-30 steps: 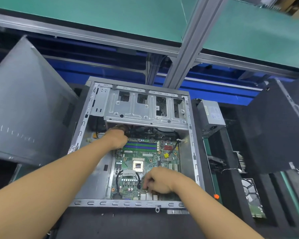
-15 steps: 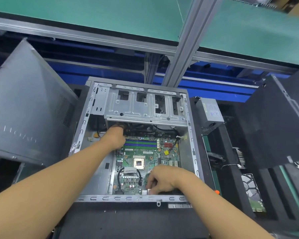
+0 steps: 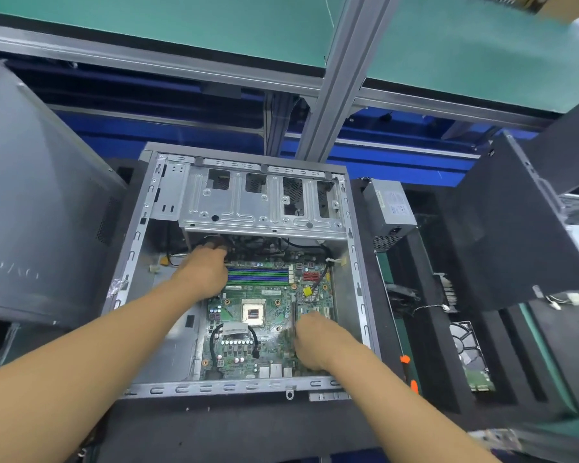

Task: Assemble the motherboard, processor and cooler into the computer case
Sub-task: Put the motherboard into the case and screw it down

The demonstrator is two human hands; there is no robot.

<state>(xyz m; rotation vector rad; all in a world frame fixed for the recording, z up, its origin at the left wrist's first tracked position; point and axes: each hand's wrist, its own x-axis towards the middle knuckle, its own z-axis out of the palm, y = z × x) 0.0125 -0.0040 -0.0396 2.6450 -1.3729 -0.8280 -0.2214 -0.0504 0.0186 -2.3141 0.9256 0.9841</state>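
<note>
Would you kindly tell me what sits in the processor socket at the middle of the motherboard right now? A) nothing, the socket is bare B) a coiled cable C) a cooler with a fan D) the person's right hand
A: the socket on the motherboard shows open and uncovered, with no cooler on it; the right hand rests beside it, toward the board's right edge.

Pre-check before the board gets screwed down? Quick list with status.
1. motherboard lying inside case: ok.
2. Both hands on board, left hand at far edge, right hand at near right: ok.
3. Standoff holes aligned: cannot tell.
4. Rear ports seated at near edge: cannot tell.
5. CPU socket free of cooler: ok.
6. black cable lies over the board's far right corner: not ok.
</note>
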